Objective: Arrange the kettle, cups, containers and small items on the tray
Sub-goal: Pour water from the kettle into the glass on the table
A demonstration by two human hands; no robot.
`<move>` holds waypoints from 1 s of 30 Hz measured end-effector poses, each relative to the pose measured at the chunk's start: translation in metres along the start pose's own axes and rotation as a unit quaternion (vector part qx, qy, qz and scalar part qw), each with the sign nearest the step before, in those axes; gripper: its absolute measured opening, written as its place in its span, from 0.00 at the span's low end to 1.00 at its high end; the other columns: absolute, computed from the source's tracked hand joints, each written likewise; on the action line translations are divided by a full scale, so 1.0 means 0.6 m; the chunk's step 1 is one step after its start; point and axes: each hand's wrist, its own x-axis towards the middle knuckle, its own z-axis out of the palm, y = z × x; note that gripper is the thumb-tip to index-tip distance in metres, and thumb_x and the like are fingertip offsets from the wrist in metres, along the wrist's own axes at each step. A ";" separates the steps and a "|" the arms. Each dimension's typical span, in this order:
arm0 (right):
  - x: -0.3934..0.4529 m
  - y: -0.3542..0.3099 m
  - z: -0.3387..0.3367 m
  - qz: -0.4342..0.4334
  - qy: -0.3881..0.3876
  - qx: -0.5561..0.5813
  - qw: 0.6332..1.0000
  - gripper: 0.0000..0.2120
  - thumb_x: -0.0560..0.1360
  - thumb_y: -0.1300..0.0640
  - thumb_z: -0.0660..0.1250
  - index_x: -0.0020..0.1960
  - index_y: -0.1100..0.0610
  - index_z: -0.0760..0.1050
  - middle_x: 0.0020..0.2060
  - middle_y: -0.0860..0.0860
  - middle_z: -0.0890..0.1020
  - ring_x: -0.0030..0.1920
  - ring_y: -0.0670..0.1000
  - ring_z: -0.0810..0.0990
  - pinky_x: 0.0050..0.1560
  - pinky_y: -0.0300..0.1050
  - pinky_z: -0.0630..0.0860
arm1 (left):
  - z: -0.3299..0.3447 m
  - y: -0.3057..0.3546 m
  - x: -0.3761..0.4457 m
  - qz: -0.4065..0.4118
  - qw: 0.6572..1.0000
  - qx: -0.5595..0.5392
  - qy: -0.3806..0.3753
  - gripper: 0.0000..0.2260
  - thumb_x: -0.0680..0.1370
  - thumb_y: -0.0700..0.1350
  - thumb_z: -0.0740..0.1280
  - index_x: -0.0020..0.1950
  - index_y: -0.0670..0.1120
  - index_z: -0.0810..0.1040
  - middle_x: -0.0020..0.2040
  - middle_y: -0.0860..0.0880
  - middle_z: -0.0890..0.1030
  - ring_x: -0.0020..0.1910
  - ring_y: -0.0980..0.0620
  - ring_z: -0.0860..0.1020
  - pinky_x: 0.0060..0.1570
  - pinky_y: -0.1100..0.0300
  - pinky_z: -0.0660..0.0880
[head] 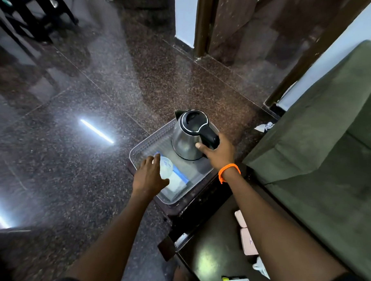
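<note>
My right hand (218,152) covers the lower part of the kettle (187,138) handle, so my grip there is hidden. My left hand (151,175) hides part of the clear cup (167,165) near the tray (146,142) front left edge; touching or hovering, I cannot tell. The flat white thing (178,181) under the cup is too blurred to name. The picture's bottom edge cuts my arms.

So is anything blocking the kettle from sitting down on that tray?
Nothing visible does. The kettle, held by the right hand, is over the tray's far end; the cup sits nearer, to the side.
</note>
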 end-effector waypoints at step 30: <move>-0.247 0.097 -0.461 -0.024 0.134 0.151 0.979 0.13 0.70 0.57 0.79 0.46 0.63 0.78 0.35 0.52 0.79 0.35 0.40 0.74 0.37 0.35 0.74 | -0.075 0.332 -0.152 0.232 0.963 -0.127 0.054 0.36 0.61 0.55 0.78 0.65 0.45 0.72 0.57 0.45 0.76 0.58 0.45 0.72 0.53 0.48 0.77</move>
